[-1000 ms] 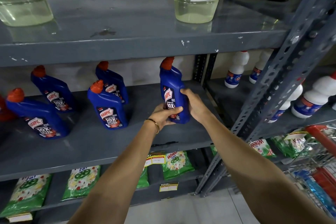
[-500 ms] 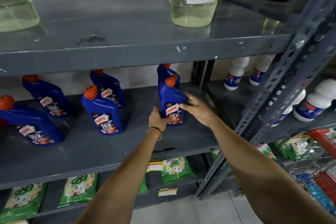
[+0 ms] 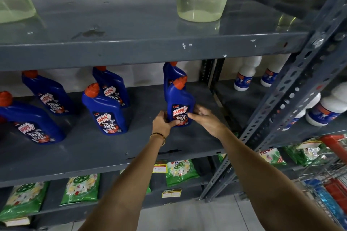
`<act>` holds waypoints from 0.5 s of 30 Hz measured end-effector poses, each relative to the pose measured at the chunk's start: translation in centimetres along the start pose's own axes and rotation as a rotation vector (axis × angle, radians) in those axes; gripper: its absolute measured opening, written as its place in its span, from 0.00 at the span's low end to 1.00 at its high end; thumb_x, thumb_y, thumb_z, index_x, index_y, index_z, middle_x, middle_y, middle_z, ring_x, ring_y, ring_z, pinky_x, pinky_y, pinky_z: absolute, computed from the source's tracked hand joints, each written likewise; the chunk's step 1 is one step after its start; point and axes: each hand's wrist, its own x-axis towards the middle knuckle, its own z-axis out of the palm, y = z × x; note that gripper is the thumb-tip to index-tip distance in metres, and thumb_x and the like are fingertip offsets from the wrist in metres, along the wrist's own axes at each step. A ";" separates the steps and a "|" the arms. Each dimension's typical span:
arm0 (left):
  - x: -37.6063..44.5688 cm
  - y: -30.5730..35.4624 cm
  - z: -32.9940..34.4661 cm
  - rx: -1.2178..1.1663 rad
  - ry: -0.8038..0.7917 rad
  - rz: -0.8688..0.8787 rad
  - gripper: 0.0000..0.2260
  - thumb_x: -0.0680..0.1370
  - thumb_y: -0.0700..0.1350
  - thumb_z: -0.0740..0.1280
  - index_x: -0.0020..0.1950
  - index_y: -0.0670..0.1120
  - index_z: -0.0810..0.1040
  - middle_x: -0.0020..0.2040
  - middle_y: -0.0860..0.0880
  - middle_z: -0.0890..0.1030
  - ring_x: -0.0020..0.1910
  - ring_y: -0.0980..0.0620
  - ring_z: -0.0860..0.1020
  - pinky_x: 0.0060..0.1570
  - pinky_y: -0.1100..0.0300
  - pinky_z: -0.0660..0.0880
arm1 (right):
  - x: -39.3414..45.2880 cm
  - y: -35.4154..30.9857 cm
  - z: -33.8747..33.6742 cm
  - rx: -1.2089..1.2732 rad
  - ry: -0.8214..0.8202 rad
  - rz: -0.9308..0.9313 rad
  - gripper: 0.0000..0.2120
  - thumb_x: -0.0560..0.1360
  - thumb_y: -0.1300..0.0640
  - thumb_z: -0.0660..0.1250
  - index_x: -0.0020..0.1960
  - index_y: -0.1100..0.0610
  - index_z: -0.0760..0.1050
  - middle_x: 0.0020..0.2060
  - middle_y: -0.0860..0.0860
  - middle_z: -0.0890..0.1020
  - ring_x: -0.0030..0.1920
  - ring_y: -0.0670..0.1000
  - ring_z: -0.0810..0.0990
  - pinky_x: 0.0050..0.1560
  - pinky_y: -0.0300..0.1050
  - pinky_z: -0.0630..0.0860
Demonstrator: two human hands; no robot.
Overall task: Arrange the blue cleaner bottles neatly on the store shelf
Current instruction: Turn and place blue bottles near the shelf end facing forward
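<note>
Several blue cleaner bottles with orange caps stand on the grey middle shelf [image 3: 150, 146] in front-and-back pairs. At the right, the front bottle [image 3: 180, 103] stands upright on the shelf, right in front of a rear bottle [image 3: 170, 73]. My left hand [image 3: 162, 124] grips its lower left corner. My right hand [image 3: 204, 120] holds its right side, thumb on the label. A middle pair [image 3: 105, 110] [image 3: 112, 84] and a left pair [image 3: 32, 122] [image 3: 48, 93] stand apart from my hands.
The upper shelf [image 3: 131, 48] hangs low over the caps and carries clear jugs of yellowish liquid [image 3: 202, 3]. A slotted metal upright [image 3: 293, 88] rises at the right, with white bottles [image 3: 326, 108] behind it. Green detergent packs [image 3: 180, 171] lie on the shelf below.
The bottle in my hands has come down from mid-air onto the shelf, in front of the rear right bottle. Both hands stayed on it, sliding lower on its body.
</note>
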 end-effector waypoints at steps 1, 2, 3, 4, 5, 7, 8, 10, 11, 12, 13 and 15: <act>-0.1 -0.1 0.0 -0.015 -0.005 -0.006 0.20 0.67 0.40 0.74 0.55 0.37 0.74 0.53 0.38 0.81 0.52 0.41 0.79 0.54 0.49 0.77 | -0.1 0.4 0.1 -0.022 0.017 0.003 0.20 0.72 0.64 0.68 0.63 0.56 0.71 0.60 0.53 0.77 0.54 0.43 0.78 0.49 0.34 0.77; -0.2 -0.2 0.0 -0.024 -0.009 -0.010 0.19 0.67 0.39 0.74 0.55 0.37 0.75 0.53 0.38 0.81 0.52 0.41 0.79 0.54 0.49 0.77 | 0.0 0.7 0.1 -0.049 0.035 0.006 0.21 0.72 0.65 0.68 0.64 0.58 0.70 0.60 0.55 0.77 0.54 0.45 0.78 0.49 0.34 0.77; -0.3 -0.3 0.0 -0.028 -0.009 -0.014 0.19 0.66 0.38 0.74 0.55 0.38 0.75 0.53 0.38 0.81 0.52 0.41 0.79 0.54 0.51 0.76 | 0.0 1.1 0.2 -0.070 0.048 0.009 0.22 0.72 0.66 0.67 0.65 0.60 0.69 0.61 0.57 0.77 0.55 0.47 0.77 0.50 0.35 0.76; -0.3 -0.4 0.0 -0.034 -0.006 -0.017 0.19 0.66 0.38 0.74 0.55 0.38 0.75 0.54 0.38 0.81 0.52 0.42 0.79 0.54 0.53 0.76 | 0.2 1.4 0.3 -0.081 0.058 0.010 0.23 0.72 0.67 0.67 0.66 0.62 0.69 0.61 0.59 0.77 0.57 0.49 0.76 0.51 0.36 0.75; -0.3 -0.4 0.0 -0.044 -0.004 -0.021 0.19 0.67 0.38 0.74 0.56 0.38 0.75 0.54 0.39 0.81 0.53 0.42 0.79 0.53 0.54 0.76 | 0.3 1.6 0.4 -0.081 0.067 0.007 0.23 0.72 0.69 0.67 0.66 0.63 0.68 0.61 0.61 0.77 0.57 0.50 0.76 0.50 0.35 0.76; -0.4 -0.5 0.0 -0.064 -0.008 -0.022 0.20 0.67 0.38 0.74 0.57 0.38 0.75 0.55 0.39 0.81 0.52 0.44 0.79 0.53 0.56 0.75 | 0.6 2.0 0.6 -0.078 0.077 0.003 0.23 0.71 0.70 0.67 0.66 0.64 0.69 0.61 0.62 0.77 0.56 0.51 0.76 0.47 0.33 0.77; -0.4 -0.4 0.0 -0.067 -0.012 -0.020 0.20 0.67 0.38 0.74 0.58 0.38 0.75 0.55 0.39 0.81 0.51 0.46 0.79 0.52 0.57 0.75 | 0.8 2.1 0.7 -0.077 0.075 0.005 0.23 0.71 0.70 0.67 0.65 0.64 0.69 0.60 0.62 0.77 0.56 0.51 0.77 0.49 0.35 0.77; -0.5 -0.4 0.0 -0.075 -0.017 -0.019 0.21 0.67 0.38 0.74 0.58 0.39 0.75 0.55 0.39 0.81 0.49 0.49 0.78 0.51 0.59 0.75 | 1.0 2.4 0.9 -0.075 0.064 0.008 0.22 0.70 0.70 0.68 0.63 0.63 0.71 0.59 0.61 0.78 0.57 0.54 0.77 0.55 0.44 0.75; -0.5 -0.4 0.0 -0.080 -0.018 -0.021 0.21 0.67 0.38 0.74 0.58 0.39 0.75 0.55 0.39 0.81 0.49 0.50 0.78 0.50 0.60 0.75 | 1.1 2.6 0.9 -0.074 0.062 0.005 0.21 0.70 0.70 0.68 0.63 0.63 0.72 0.59 0.61 0.79 0.57 0.54 0.78 0.57 0.46 0.74; -0.6 -0.5 0.1 -0.083 -0.017 -0.022 0.20 0.67 0.38 0.74 0.58 0.40 0.75 0.55 0.40 0.81 0.49 0.50 0.78 0.49 0.62 0.75 | 1.2 2.7 0.9 -0.073 0.063 -0.001 0.21 0.70 0.70 0.69 0.62 0.62 0.72 0.58 0.60 0.79 0.56 0.53 0.78 0.56 0.45 0.75; -0.6 -0.5 0.1 -0.082 -0.012 -0.024 0.20 0.67 0.38 0.74 0.58 0.40 0.75 0.55 0.40 0.81 0.49 0.50 0.78 0.48 0.64 0.75 | 1.3 2.8 0.9 -0.070 0.063 -0.006 0.21 0.70 0.70 0.69 0.61 0.61 0.73 0.57 0.59 0.79 0.55 0.52 0.78 0.54 0.43 0.75; -0.6 -0.6 0.3 -0.084 0.001 -0.036 0.21 0.67 0.38 0.74 0.58 0.40 0.75 0.55 0.40 0.81 0.50 0.49 0.79 0.51 0.60 0.76 | 1.3 2.8 0.9 -0.058 0.060 -0.011 0.21 0.69 0.70 0.70 0.61 0.60 0.73 0.55 0.56 0.80 0.54 0.50 0.79 0.50 0.38 0.77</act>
